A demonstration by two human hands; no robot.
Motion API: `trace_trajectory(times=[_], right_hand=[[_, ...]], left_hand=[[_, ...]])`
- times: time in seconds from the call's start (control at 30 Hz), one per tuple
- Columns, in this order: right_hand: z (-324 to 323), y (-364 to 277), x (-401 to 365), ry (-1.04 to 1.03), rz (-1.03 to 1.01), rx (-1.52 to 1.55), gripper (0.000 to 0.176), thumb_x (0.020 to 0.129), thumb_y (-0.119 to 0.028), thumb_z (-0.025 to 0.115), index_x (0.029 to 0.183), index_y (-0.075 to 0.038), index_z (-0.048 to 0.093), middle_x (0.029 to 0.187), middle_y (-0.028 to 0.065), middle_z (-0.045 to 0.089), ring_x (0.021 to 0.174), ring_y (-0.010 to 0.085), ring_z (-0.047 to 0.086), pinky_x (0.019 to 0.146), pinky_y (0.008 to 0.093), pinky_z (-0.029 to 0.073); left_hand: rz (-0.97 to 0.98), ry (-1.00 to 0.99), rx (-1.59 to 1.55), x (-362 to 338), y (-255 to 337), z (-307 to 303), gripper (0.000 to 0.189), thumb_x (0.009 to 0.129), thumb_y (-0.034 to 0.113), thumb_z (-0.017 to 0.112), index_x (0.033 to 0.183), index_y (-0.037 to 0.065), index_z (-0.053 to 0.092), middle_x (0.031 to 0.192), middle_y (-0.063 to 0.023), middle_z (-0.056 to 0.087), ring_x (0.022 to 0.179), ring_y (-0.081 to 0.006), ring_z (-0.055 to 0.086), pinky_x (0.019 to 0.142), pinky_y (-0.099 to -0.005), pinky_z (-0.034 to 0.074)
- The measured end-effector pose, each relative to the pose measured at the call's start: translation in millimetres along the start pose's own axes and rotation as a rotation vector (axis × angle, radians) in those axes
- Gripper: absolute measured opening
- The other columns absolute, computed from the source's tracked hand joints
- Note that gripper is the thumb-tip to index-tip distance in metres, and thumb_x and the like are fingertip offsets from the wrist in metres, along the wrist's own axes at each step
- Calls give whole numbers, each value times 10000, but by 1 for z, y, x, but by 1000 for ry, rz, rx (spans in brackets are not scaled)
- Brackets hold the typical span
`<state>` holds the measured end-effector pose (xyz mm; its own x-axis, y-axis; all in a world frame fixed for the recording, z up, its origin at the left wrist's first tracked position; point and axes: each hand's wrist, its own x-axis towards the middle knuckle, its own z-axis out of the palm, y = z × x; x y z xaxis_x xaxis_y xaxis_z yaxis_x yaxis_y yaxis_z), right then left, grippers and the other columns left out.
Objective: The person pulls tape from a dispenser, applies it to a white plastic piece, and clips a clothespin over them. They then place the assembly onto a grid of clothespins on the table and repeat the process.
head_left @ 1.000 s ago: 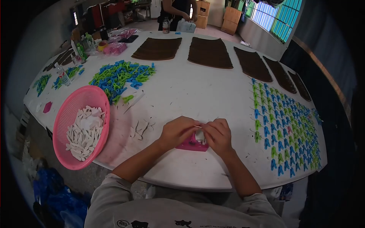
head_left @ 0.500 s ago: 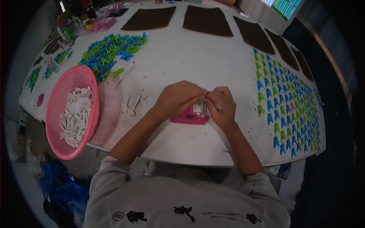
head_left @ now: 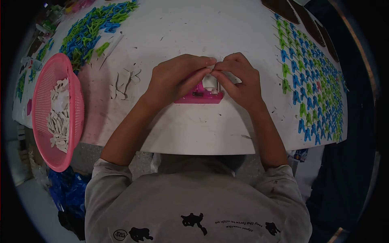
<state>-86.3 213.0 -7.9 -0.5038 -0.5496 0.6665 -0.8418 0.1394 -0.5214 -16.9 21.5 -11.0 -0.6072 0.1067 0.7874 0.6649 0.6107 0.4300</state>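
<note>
My left hand (head_left: 178, 77) and my right hand (head_left: 239, 81) meet fingertip to fingertip, each in a pinch. What lies between the fingertips is too small and hidden to make out. Just below them stands a small pink device (head_left: 208, 98) with a white cylinder (head_left: 210, 83) on it, partly covered by my hands. To the left, a few thin greyish strips (head_left: 125, 84) lie on the white table (head_left: 198, 129).
A pink basket (head_left: 75, 117) with many white pieces (head_left: 60, 117) overhangs the left table edge. Behind it is a heap of blue and green clips (head_left: 91, 30). Similar clips (head_left: 310, 83) stand in rows at right, near dark brown sheets (head_left: 283, 9).
The view has tilted down, so the table and its contents sit higher and the far brown sheets are out of sight. Both hands stay pinched together above the pink device.
</note>
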Motion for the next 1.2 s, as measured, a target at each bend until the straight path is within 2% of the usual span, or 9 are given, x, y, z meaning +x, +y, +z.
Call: trace_trajectory(times=[0.27, 0.57, 0.73, 0.9, 0.97, 1.1, 1.2], right_hand=[[0, 2, -3, -31, 106, 29, 156, 763, -59, 765, 916, -62, 735, 828, 45, 695, 771, 162, 622, 624, 277, 527], [-1, 4, -2, -63, 56, -39, 189, 746, -55, 784, 927, -67, 733, 817, 39, 687, 769, 148, 629, 617, 269, 545], [0, 8, -1, -54, -58, -57, 205, 724, -41, 785, 916, -62, 717, 791, 31, 686, 760, 171, 622, 629, 284, 533], [-2, 7, -2, -83, -2, -13, 203, 727, -30, 771, 917, -55, 703, 804, 35, 685, 753, 189, 616, 652, 305, 519], [-2, 7, -2, -89, 2, -13, 199, 732, -29, 766, 918, -54, 700, 805, 36, 683, 749, 191, 615, 656, 309, 516], [-3, 6, -1, -96, -10, -24, 196, 731, -25, 761, 914, -52, 696, 790, 36, 671, 728, 190, 606, 647, 307, 515], [-3, 7, -1, -89, -15, -35, 199, 723, -20, 760, 908, -53, 694, 779, 34, 665, 717, 188, 601, 643, 306, 514]], left_hand=[[64, 23, -61, 0, -6, 6, 300, 778, 5, 756, 1064, 41, 675, 943, -94, 700, 792, -169, 677, 641, -247, 555], [-29, -9, -45, -1, -3, 6, 299, 779, 8, 754, 1064, 58, 677, 951, -81, 694, 813, -176, 672, 655, -254, 553], [-59, -25, -62, 0, 0, 5, 298, 774, 12, 760, 1056, 62, 678, 957, -78, 692, 829, -178, 672, 672, -261, 555], [-63, -25, -55, 0, -1, 5, 292, 774, 16, 761, 1050, 61, 678, 959, -80, 691, 830, -178, 672, 683, -265, 555], [-67, 14, -67, 3, 1, 5, 181, 809, 44, 734, 980, 60, 678, 903, -57, 679, 784, -168, 681, 656, -262, 553], [-92, 1, -73, 2, 1, 5, 181, 805, 43, 738, 974, 52, 673, 909, -61, 681, 789, -173, 684, 656, -261, 554], [-72, -23, -70, -1, -1, 4, 289, 772, 13, 766, 1043, 50, 673, 945, -87, 686, 828, -173, 675, 695, -258, 555]])
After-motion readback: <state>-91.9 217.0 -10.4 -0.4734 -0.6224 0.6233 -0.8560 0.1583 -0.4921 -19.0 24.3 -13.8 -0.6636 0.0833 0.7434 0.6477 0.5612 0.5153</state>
